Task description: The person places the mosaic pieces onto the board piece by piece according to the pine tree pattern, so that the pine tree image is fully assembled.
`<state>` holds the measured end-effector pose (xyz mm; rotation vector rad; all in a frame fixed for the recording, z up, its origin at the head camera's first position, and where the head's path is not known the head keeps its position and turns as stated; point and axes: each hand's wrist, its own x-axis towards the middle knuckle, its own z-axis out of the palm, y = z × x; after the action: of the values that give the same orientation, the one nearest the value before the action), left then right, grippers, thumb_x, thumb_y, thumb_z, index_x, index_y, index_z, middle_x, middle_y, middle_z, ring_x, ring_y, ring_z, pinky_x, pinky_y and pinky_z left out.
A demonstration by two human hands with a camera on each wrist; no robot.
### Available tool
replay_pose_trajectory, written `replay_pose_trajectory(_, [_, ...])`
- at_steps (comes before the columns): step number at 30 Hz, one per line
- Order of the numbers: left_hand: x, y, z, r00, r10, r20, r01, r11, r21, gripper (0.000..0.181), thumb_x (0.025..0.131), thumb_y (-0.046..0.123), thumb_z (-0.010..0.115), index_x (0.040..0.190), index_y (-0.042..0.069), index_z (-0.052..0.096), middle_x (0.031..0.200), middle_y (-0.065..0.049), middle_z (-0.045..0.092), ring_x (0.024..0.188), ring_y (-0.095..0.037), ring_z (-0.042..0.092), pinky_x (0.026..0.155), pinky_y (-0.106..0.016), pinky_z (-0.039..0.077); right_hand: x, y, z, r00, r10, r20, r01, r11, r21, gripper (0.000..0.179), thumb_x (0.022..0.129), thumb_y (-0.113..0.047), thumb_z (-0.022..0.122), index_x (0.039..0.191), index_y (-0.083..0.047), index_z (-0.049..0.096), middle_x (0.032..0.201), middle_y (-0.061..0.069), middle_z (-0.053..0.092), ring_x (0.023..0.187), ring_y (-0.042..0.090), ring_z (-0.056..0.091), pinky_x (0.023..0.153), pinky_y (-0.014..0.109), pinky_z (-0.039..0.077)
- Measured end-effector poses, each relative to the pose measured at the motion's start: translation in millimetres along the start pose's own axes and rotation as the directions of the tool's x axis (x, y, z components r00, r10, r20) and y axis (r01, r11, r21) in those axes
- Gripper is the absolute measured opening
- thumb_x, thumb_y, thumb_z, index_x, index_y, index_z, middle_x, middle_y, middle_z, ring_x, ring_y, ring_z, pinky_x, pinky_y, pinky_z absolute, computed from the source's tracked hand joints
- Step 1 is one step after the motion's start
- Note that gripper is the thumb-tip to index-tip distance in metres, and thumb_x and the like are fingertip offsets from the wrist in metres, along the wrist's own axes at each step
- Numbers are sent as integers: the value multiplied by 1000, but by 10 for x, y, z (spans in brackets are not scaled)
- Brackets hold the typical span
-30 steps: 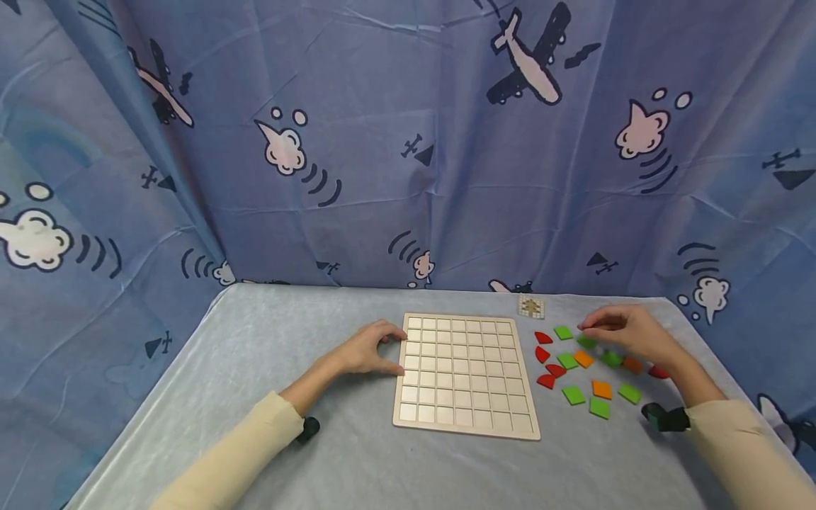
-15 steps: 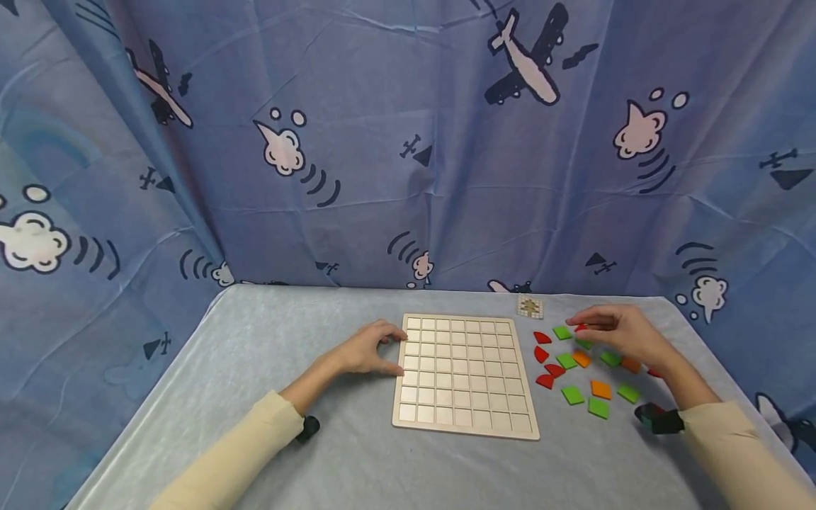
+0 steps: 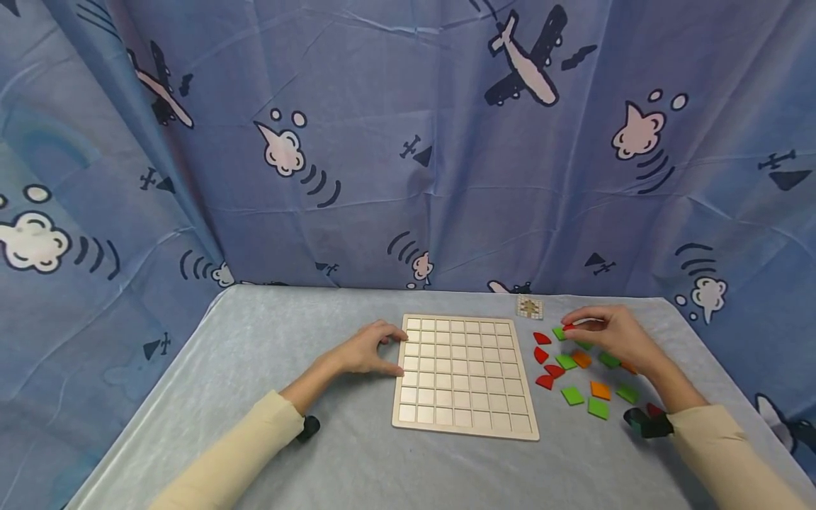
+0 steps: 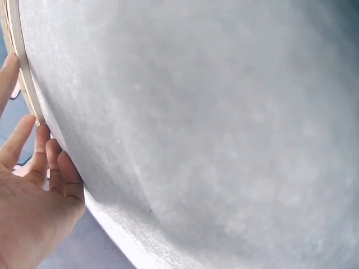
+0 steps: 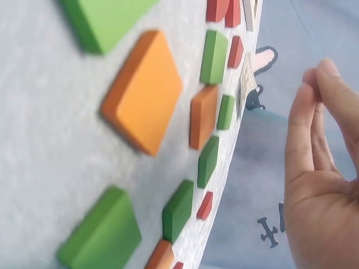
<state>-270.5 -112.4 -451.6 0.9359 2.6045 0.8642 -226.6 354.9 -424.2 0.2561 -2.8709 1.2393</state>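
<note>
A pale wooden board (image 3: 465, 375) with a grid of square cells lies flat on the table. My left hand (image 3: 366, 348) rests at its left edge, thumb and fingers spread along the side. In the left wrist view, the fairly straight fingertips touch the board's edge (image 4: 22, 61). Above the coloured pieces, my right hand (image 3: 612, 333) pinches a small red piece (image 3: 569, 326), mostly hidden by the fingers. Thumb and fingertips come together in the right wrist view, where that piece is hidden. Below the hand lie green tiles (image 3: 572, 395) and orange tiles (image 5: 143, 92).
Several red quarter-round pieces (image 3: 541, 355) lie between the board and the tiles. Behind them, at the table's back edge, is a small square patterned card (image 3: 530, 307). A blue printed curtain (image 3: 357, 142) hangs behind the cloth-covered table (image 3: 287, 312).
My right hand has moved left over the tiles, carrying the red piece toward the board. My left hand has stayed at the board's edge.
</note>
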Motion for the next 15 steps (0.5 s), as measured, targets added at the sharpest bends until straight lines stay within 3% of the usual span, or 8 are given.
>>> replay_pose_trajectory(4, [18, 1, 5, 1000, -4, 4, 4, 1000, 1, 64, 77, 32, 86, 131, 13, 59, 128, -8, 60, 115, -26, 58, 103, -43, 46, 1, -27, 47, 1000, 12, 22, -13, 999, 43, 40, 87, -24, 77, 117, 0, 68, 113, 19, 70, 86, 14, 72, 76, 18, 57])
replay_pose_trajectory(8, [32, 1, 6, 1000, -9, 3, 9, 1000, -6, 64, 76, 31, 86, 131, 13, 60, 128, -9, 60, 114, -27, 58, 102, -43, 47, 25, -71, 87, 998, 41, 48, -42, 999, 25, 43, 86, -29, 77, 118, -2, 68, 117, 20, 68, 87, 10, 70, 76, 21, 58])
replay_pose_trajectory(12, [37, -16, 10, 1000, -12, 2, 12, 1000, -11, 64, 76, 31, 86, 131, 13, 60, 127, -9, 59, 114, -27, 58, 102, -44, 47, 52, -111, 105, 995, 73, 73, -76, 996, 42, 46, 86, -35, 77, 118, -4, 68, 120, 19, 66, 88, 19, 70, 77, 26, 59])
replay_pose_trajectory(15, [45, -21, 12, 1000, -18, 14, 19, 1000, -19, 64, 77, 32, 86, 132, 14, 59, 128, -9, 58, 116, -27, 57, 103, -43, 47, 66, -129, 109, 993, 86, 79, -91, 994, 63, 48, 86, -37, 76, 120, -4, 68, 123, 18, 65, 90, 13, 69, 78, 25, 58])
